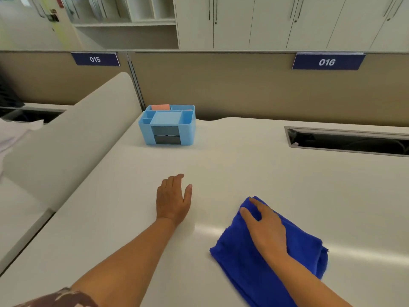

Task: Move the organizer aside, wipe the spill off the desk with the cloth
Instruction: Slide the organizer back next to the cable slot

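Note:
A light blue desk organizer [168,124] with dark drawer fronts and an orange item in a back slot stands at the desk's far left corner, against the partition. My left hand [173,199] lies flat on the white desk [243,169], fingers together, holding nothing, well in front of the organizer. My right hand [264,227] presses palm-down on a folded deep blue cloth [245,260] at the near right, fingers spread over its top. I cannot make out any spill on the desk surface.
A cable slot [345,140] opens in the desk at the far right. A beige partition [243,89] with plates 015 and 016 runs along the back. A curved side divider [73,140] borders the desk's left edge.

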Motion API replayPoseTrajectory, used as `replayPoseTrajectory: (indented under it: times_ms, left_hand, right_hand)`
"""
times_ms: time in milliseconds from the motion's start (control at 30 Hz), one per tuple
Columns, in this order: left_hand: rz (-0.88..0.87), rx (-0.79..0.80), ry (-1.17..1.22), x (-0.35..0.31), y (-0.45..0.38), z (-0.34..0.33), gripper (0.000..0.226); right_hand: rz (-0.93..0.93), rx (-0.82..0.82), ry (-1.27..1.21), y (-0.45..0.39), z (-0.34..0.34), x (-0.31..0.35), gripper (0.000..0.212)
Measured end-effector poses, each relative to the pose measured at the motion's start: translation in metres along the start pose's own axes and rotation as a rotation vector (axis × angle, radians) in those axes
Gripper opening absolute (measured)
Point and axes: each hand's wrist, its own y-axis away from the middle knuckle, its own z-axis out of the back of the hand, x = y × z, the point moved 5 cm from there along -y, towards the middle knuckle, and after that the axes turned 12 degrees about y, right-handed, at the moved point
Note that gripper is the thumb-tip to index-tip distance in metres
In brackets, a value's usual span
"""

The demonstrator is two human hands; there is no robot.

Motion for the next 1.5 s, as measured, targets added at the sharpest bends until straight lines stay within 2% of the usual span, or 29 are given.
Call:
replayPoseTrajectory:
  times_ms: [67, 133, 200, 367, 467, 600, 767, 1000, 1133, 1267, 1500]
  left_hand:
    - [0.004, -0.047, 0.053, 0.007, -0.033, 0.008, 0.036]
    - [0.033, -0.11, 0.098, 0.012, -0.065, 0.018, 0.035]
    - [0.083, -0.174, 0.117, 0.021, -0.099, 0.027, 0.036]
    - [0.208, -0.314, 0.133, 0.053, -0.177, 0.05, 0.04]
    - [0.388, -0.364, 0.216, 0.077, -0.214, 0.059, 0.045]
    - [0.565, -0.276, 0.293, 0.1, -0.253, 0.06, 0.045]
    - [0.535, -0.168, 0.225, 0.119, -0.285, 0.061, 0.03]
    - [0.562, -0.063, 0.175, 0.133, -0.295, 0.054, 0.02]
    - [0.562, -0.056, 0.123, 0.134, -0.3, 0.056, 0.016]
    - [0.538, -0.055, 0.117, 0.132, -0.299, 0.053, 0.015]
    - [0.476, -0.061, 0.152, 0.097, -0.296, 0.051, 0.014]
  right_hand:
    - [0.06, -0.078, 0.004, -0.025, 0.009, 0.033, 0.038]
    - [0.086, -0.085, -0.045, -0.058, 0.011, 0.066, 0.032]
    - [0.07, -0.062, -0.086, -0.098, 0.005, 0.098, 0.033]
    - [-0.002, 0.001, -0.012, -0.192, -0.032, 0.176, 0.037]
    - [-0.101, 0.08, -0.064, -0.228, -0.059, 0.204, 0.034]
    - [-0.185, 0.055, -0.088, -0.259, -0.079, 0.22, 0.036]
    - [-0.161, 0.006, -0.126, -0.285, -0.092, 0.232, 0.03]
    - [-0.096, -0.03, 0.153, -0.294, -0.093, 0.248, 0.031]
    - [-0.078, 0.012, 0.252, -0.297, -0.098, 0.251, 0.03]
    - [-0.031, -0.011, 0.337, -0.298, -0.1, 0.252, 0.016]
    - [0.006, -0.076, 0.309, -0.293, -0.068, 0.238, 0.003]
